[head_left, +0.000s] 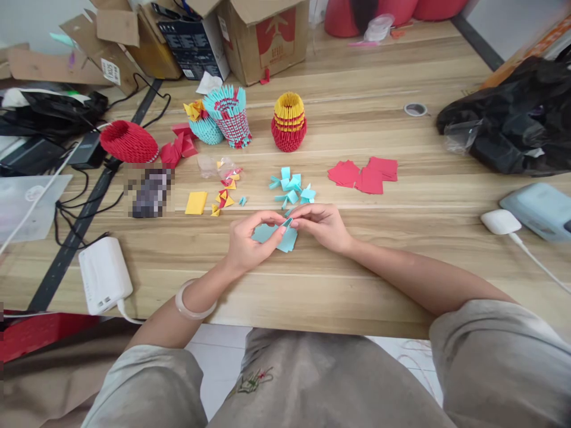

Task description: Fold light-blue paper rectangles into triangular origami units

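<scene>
Between my two hands is a small folded piece of light blue paper (288, 222). My left hand (254, 239) pinches it from the left with thumb and forefinger. From the other side, the thumb and fingertips of my right hand (322, 226) close on the same piece. Under my hands lies a stack of light blue paper slips (289, 241), partly covered by my left fingers. Just beyond, several folded light blue pieces (291, 187) lie in a loose heap. Red paper slips (369, 176) are spread to the right of them.
Yellow slips (196, 203) and small folded yellow and red pieces (224, 199) lie left. Behind stand a red-yellow paper vase (289, 122) and a blue-red one (229, 119). Cardboard boxes (267, 41) line the back. A white power bank (106, 275) and black bag (513, 119) flank the table.
</scene>
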Demonstrator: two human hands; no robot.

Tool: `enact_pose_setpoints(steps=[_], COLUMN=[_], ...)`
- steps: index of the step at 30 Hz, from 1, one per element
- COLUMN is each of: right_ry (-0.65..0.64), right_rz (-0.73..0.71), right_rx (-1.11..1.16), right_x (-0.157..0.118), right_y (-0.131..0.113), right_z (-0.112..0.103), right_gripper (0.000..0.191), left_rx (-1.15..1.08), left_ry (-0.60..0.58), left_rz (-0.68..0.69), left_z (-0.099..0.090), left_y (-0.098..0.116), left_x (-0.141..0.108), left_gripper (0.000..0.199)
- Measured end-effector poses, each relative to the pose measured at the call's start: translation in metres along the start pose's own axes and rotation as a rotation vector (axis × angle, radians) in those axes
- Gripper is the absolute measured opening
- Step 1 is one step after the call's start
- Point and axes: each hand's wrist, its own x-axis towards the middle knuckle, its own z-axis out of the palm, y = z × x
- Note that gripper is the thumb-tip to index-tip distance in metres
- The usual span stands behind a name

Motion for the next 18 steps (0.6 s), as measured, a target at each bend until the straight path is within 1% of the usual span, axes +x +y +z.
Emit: enact_pose_setpoints(steps=[4, 10, 14, 18], right_ry=[0.032, 0.015, 0.009, 0.002], right_rz=[0.01, -0.039, -0.04, -0.057], right_rx=[0.027, 0.003, -0.004, -0.001], right_x=[0.0018, 0.0017, 0.0017, 0.0017], right_y=[0.0022, 0.0047, 0.0054, 0.0063], right_z=[-0.0015, -0.0014, -0.0017, -0.0021], right_gripper=[0.015, 0.018, 0.02, 0.018], left_rx=[0.058, 0.042, 0.048, 0.048], left_ry=[0.015, 0.051, 0.054, 0.054], left_rz=[-0.019, -0.033, -0.046, -0.051], left_z=[0.0002, 0.003, 0.0031, 0.0031], left_y=[-0.0003, -0.0018, -0.0022, -0.0011], left_x=[-0.0005, -0.0011, -0.0016, -0.0017], left_gripper=[0.025, 0.017, 0.015, 0.015])
